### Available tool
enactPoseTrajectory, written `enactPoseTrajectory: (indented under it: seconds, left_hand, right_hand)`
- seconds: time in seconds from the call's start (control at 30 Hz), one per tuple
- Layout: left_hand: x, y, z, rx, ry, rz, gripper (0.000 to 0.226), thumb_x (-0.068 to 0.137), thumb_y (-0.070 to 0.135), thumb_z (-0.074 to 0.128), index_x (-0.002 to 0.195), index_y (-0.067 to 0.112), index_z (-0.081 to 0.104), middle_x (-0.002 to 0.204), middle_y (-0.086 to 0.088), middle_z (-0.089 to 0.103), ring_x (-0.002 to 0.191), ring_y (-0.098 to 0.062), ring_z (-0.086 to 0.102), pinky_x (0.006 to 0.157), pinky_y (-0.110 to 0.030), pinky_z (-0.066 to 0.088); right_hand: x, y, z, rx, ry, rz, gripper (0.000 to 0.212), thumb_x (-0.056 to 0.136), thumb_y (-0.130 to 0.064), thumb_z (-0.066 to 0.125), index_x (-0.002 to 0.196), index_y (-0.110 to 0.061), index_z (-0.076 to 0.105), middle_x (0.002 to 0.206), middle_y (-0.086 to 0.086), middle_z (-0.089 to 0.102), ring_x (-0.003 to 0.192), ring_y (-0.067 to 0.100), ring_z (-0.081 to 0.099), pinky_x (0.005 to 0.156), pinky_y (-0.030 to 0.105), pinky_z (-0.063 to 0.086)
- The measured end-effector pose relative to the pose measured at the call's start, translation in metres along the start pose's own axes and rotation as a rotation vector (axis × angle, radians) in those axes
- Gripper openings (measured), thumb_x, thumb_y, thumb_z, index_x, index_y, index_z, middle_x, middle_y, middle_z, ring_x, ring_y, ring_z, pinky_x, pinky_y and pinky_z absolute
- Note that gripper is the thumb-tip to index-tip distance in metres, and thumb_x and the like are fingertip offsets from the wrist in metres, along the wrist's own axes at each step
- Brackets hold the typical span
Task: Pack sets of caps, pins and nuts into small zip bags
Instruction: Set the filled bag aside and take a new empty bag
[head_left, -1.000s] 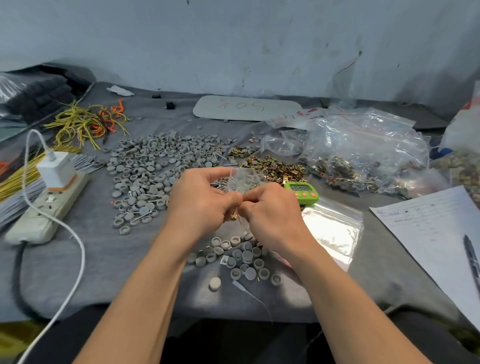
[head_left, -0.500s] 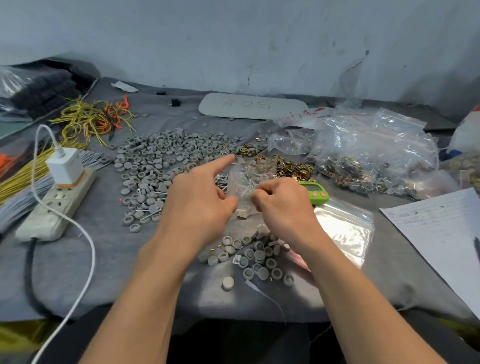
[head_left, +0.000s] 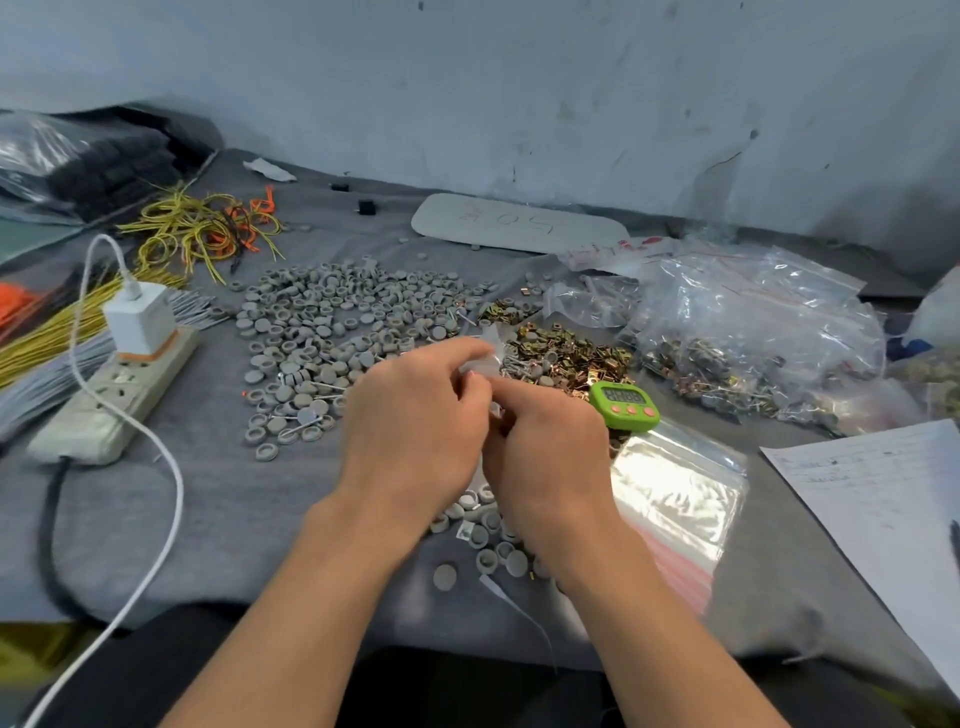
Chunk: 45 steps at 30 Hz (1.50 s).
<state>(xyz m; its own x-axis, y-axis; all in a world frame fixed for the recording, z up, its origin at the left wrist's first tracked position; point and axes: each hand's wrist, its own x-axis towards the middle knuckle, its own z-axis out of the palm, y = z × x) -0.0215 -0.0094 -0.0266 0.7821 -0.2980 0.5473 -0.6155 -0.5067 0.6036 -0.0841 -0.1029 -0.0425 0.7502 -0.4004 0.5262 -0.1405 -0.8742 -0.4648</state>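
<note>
Hands meet above the middle of the grey cloth-covered tabletop (head_left: 234, 509), in the only view, from the head. The left hand (head_left: 415, 415) has its fingers curled and pinches a small clear plastic zip bag (head_left: 480, 358) near its top edge. The right hand (head_left: 545, 441) closes thumb and forefinger on the same bag from the right, so the two hands touch. What the bag contains cannot be told.

Just beneath the hands, on the near side, lies a small cluster of round grey plastic caps (head_left: 483, 535). A much wider spread of the same grey caps (head_left: 332, 322) covers the tabletop to the far left, with thin metal pins (head_left: 306, 415) among them. A heap of brass-coloured nuts (head_left: 561, 353) sits just beyond the right hand, beside a green digital timer (head_left: 626, 402).

A stack of empty clear zip bags (head_left: 675, 483) lies to the right of the wrist. Large clear bags filled with parts (head_left: 753, 332) are at the far right. A beige power strip (head_left: 114, 395) carrying a white charger (head_left: 137, 322) is on the left.
</note>
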Motion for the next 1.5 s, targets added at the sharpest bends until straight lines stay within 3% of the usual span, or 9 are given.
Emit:
enactPoseTrajectory:
  seconds: [0.1,0.2,0.33,0.57,0.73,0.97,1.1,1.23,1.5]
  left_hand:
    - [-0.005,0.001,0.001,0.05,-0.003,0.105,0.032,0.085,0.019,0.074,0.113,0.034,0.078,0.069,0.004,0.073,0.058,-0.012,0.049,0.061,-0.023,0.04]
    - [-0.008,0.003,0.002,0.218,-0.02,0.118,0.04,0.081,0.025,0.076,0.119,0.04,0.074,0.065,0.006,0.071,0.056,-0.021,0.061,0.054,-0.024,0.033]
    - [-0.007,0.004,0.007,0.263,-0.081,0.033,0.041,0.089,0.032,0.066,0.129,0.042,0.067,0.077,0.003,0.074,0.074,-0.026,0.069,0.062,-0.032,0.039]
    - [-0.005,0.002,0.01,0.122,-0.027,-0.074,0.044,0.099,0.024,0.051,0.141,0.034,0.06,0.09,-0.009,0.077,0.081,-0.035,0.067,0.069,-0.038,0.044]
    - [-0.005,0.002,0.007,0.155,0.074,-0.033,0.025,0.095,0.034,0.061,0.114,0.037,0.076,0.085,0.0,0.078,0.078,-0.032,0.068,0.065,-0.031,0.034]
    - [0.005,-0.012,-0.002,0.253,0.127,-0.036,0.032,0.083,0.02,0.072,0.109,0.037,0.078,0.076,-0.004,0.076,0.075,-0.036,0.071,0.066,-0.037,0.051]
    - [-0.003,-0.007,0.001,0.203,0.025,0.151,0.056,0.076,0.005,0.075,0.125,0.033,0.074,0.069,-0.002,0.071,0.065,-0.031,0.067,0.063,-0.038,0.055]
    - [-0.008,-0.001,0.003,0.031,-0.11,0.233,0.072,0.077,-0.005,0.068,0.137,0.035,0.065,0.063,0.014,0.049,0.063,-0.005,0.045,0.065,-0.02,0.041]
    - [-0.014,0.009,-0.002,-0.06,-0.099,0.237,0.098,0.074,-0.007,0.066,0.153,0.043,0.038,0.072,0.018,0.045,0.064,0.002,0.049,0.067,-0.01,0.039]
  right_hand:
    - [0.007,0.01,-0.004,-0.08,-0.071,0.137,0.019,0.089,-0.02,0.062,0.096,-0.03,0.076,0.08,-0.002,0.073,0.076,0.026,0.064,0.063,0.035,0.044]
    - [0.017,0.021,-0.007,0.44,-0.016,0.423,0.024,0.094,-0.021,0.068,0.078,-0.035,0.08,0.075,-0.009,0.076,0.067,0.017,0.066,0.065,0.034,0.053]
    - [0.014,0.014,-0.011,1.05,-0.143,0.595,0.024,0.093,-0.012,0.071,0.077,-0.024,0.084,0.054,0.004,0.06,0.046,0.009,0.042,0.045,0.021,0.037]
    - [0.008,0.01,-0.013,0.094,-0.336,0.073,0.031,0.101,-0.025,0.051,0.071,-0.019,0.057,0.064,0.0,0.063,0.062,0.02,0.057,0.057,0.034,0.04]
    - [0.002,-0.003,-0.015,0.024,-0.583,-0.007,0.011,0.093,-0.012,0.052,0.085,-0.017,0.055,0.087,0.011,0.066,0.078,0.032,0.056,0.066,0.038,0.043]
    - [-0.002,0.004,-0.008,0.256,-0.288,0.14,0.04,0.105,-0.029,0.052,0.144,-0.031,0.058,0.094,-0.001,0.074,0.085,0.019,0.065,0.078,0.032,0.049]
    - [0.003,0.005,-0.003,0.494,-0.108,0.25,0.022,0.102,-0.024,0.059,0.11,-0.03,0.078,0.062,-0.012,0.06,0.058,0.003,0.053,0.061,0.02,0.039]
    - [0.006,0.007,-0.002,0.573,-0.158,0.349,0.034,0.096,-0.015,0.058,0.065,-0.023,0.071,0.05,-0.007,0.057,0.047,0.006,0.043,0.052,0.025,0.036]
    - [0.01,0.007,-0.007,1.287,-0.218,0.594,0.035,0.101,-0.023,0.065,0.067,-0.015,0.074,0.064,0.003,0.058,0.052,0.01,0.04,0.046,0.02,0.027]
